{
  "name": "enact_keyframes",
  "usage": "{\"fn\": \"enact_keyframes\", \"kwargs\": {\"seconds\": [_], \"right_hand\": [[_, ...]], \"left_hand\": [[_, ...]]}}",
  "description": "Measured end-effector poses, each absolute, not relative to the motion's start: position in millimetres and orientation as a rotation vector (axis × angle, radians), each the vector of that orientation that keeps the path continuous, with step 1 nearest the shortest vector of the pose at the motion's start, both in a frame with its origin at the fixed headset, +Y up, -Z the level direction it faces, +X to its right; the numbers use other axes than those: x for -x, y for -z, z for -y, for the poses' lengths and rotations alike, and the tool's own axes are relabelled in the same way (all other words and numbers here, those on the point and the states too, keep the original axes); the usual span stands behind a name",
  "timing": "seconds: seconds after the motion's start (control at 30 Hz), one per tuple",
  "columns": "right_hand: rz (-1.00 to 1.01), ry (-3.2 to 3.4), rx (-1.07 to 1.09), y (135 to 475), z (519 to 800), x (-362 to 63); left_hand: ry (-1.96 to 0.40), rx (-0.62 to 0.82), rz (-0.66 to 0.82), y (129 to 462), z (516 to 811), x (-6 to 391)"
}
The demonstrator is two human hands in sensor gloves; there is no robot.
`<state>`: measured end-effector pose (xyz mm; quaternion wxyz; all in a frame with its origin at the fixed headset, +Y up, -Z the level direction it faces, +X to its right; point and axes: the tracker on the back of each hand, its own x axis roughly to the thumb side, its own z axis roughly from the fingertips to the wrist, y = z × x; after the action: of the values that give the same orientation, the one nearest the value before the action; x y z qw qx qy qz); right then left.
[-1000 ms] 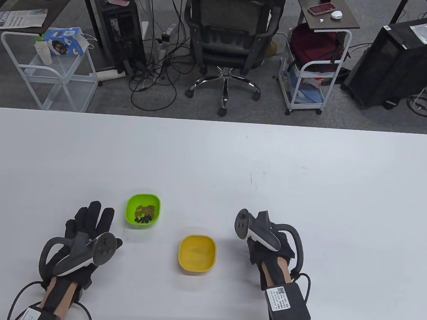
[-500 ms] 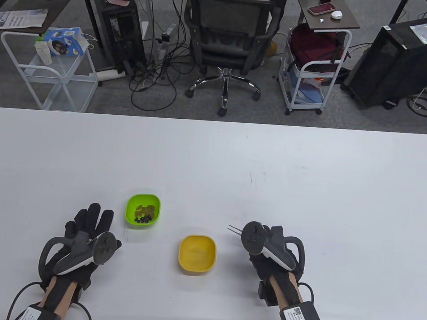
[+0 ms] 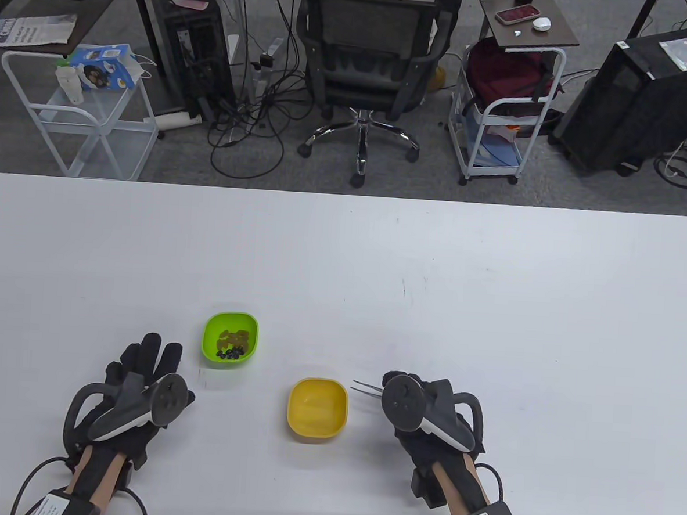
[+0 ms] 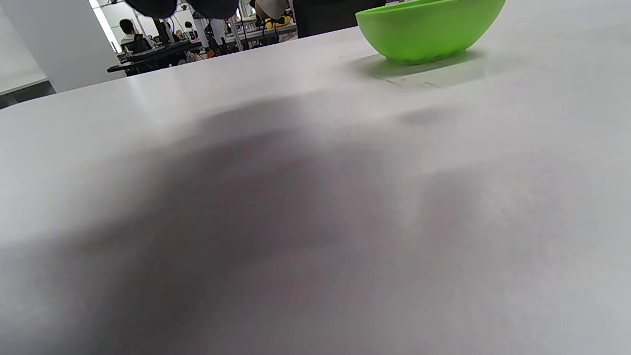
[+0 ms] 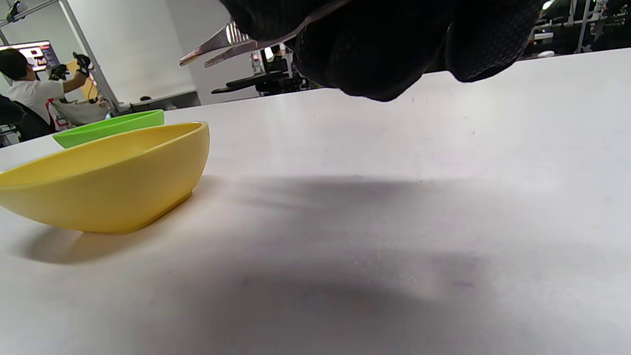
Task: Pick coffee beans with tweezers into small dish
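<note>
— What do we see at the centre of the desk (image 3: 343,257)?

— We see dark coffee beans (image 3: 230,353) lying in the green dish (image 3: 210,351), along its near side, with a pile of tan pieces just behind them. The yellow dish (image 3: 316,426) stands near it, closer to the person and to the right, and we make out nothing inside it.

— And the tweezers (image 3: 365,390)?

— We find them in the right hand (image 3: 426,434), whose gloved fingers (image 5: 374,54) curl round the metal arms. The two tips point left, just beside the yellow dish's right rim, and in the right wrist view they stand a little apart, above the desk, with no bean between them.

— What of the left hand (image 3: 138,384)?

— We see it lying flat on the desk, fingers spread and straight, holding nothing, just left of the green dish. The left wrist view shows only its fingertips (image 4: 153,6) at the top edge and the dish's outer wall.

— Beyond the desk?

— We note an office chair (image 3: 367,55), two white carts (image 3: 84,114) and a computer tower (image 3: 638,95) on the grey floor.
</note>
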<state>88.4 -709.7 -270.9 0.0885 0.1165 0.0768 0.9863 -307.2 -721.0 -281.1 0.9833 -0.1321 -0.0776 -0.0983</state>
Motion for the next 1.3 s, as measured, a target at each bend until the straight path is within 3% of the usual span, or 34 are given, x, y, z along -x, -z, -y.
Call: {"fn": "enact_keyframes", "kwargs": {"seconds": [0.3, 0.53, 0.87, 1.3], "right_hand": [[-0.264, -2.912, -0.369, 267.1, 712.5, -88.7], [-0.248, -2.894, -0.382, 265.3, 709.7, -89.9], [-0.236, -2.895, -0.373, 262.7, 707.4, -92.4], [-0.256, -2.896, -0.341, 263.7, 707.2, -95.9]], "left_hand": [[0.027, 0.284, 0.185, 285.8, 719.1, 305.4], [0.023, 0.313, 0.217, 311.8, 702.0, 294.4], [0.137, 0.464, 0.265, 372.5, 697.0, 251.4], [0.225, 0.592, 0.271, 400.9, 701.0, 236.8]]}}
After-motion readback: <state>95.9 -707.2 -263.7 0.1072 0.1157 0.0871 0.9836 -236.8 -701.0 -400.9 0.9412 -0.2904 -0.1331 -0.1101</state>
